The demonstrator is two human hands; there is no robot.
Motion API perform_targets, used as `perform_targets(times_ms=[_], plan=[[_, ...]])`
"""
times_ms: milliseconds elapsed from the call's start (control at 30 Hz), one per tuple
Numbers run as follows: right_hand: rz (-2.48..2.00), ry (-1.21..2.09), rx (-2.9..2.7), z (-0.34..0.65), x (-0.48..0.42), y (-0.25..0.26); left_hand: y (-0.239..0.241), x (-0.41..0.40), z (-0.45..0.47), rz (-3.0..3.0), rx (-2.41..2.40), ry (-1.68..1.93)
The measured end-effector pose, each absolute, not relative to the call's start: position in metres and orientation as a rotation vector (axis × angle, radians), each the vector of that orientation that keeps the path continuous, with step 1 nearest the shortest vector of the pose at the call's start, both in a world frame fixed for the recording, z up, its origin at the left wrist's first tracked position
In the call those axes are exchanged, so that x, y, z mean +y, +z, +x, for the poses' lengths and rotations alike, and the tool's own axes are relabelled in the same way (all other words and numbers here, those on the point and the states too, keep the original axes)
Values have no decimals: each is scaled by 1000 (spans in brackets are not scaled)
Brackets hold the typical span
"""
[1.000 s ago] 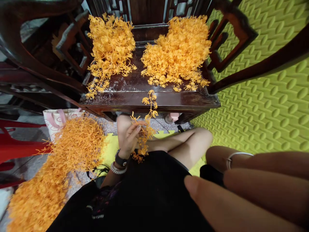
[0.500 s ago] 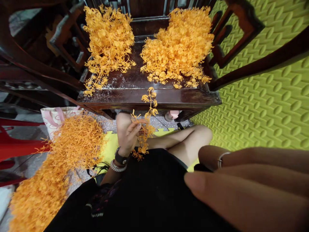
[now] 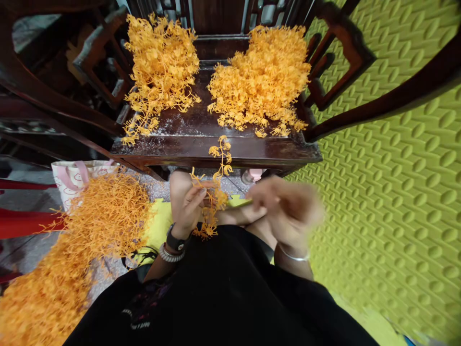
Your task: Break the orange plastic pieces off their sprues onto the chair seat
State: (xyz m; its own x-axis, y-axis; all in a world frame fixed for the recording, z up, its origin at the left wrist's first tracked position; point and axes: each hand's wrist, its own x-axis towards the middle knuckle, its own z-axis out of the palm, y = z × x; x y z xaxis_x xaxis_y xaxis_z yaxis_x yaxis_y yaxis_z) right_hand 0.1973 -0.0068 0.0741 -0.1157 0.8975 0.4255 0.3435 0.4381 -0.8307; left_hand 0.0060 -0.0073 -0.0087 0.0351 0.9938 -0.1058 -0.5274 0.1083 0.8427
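Just above the crossed bare legs (image 3: 237, 215), a thin branching orange plastic-looking strand with claw-shaped bits (image 3: 216, 198) is pinched between the thumb and fingers of the left hand (image 3: 192, 206) — lower end hanging by the loose black clothing (image 3: 216, 293). Main risk, probably: those claws could get hooked on the cloth or each other, and if they're tugged, a stem could be snapped. The right hand (image 3: 288, 204) is held apart from it, too blurred for the fingers to be made out. On the glossy dark wooden chair (image 3: 194, 127), two tangled orange heaps (image 3: 259, 77) could be brushed off, since stray bits are left near the front edge. Containers: a white fabric tote with pink handles (image 3: 66, 196) is partly covered by a shaggy orange pile (image 3: 111, 211) — contents can't be seen. Same for the pink-topped clear jar (image 3: 255, 175) under the seat.
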Motion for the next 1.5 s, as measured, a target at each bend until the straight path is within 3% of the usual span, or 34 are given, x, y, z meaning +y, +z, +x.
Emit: perform_targets(times_ms=[300, 633, 967, 1033, 1133, 1233, 1333, 1500], plan=[[-1000, 1162, -1645, 164, -8, -8, -7, -10, 6, 758, 887, 1336], [-1073, 875, -1737, 164, -17, 8, -18, -16, 5, 972, 925, 1205], [-1207, 986, -1251, 153, -38, 12, 11, -28, 17, 1173, 963, 763], [-1190, 819, -1099, 164, -35, 28, 10, -34, 14, 1093, 1050, 820], [-1043, 266, -700, 209, -26, 68, 4, -37, -5, 788, 1165, 1035], [-870, 16, -635, 251, -22, 99, 5, -33, -30, 561, 998, 1187], [-821, 271, -885, 247, -26, 95, 13, -26, -39, 483, 793, 1238], [-866, 899, -1203, 185, -39, 41, 27, -21, -22, 430, 593, 1322]])
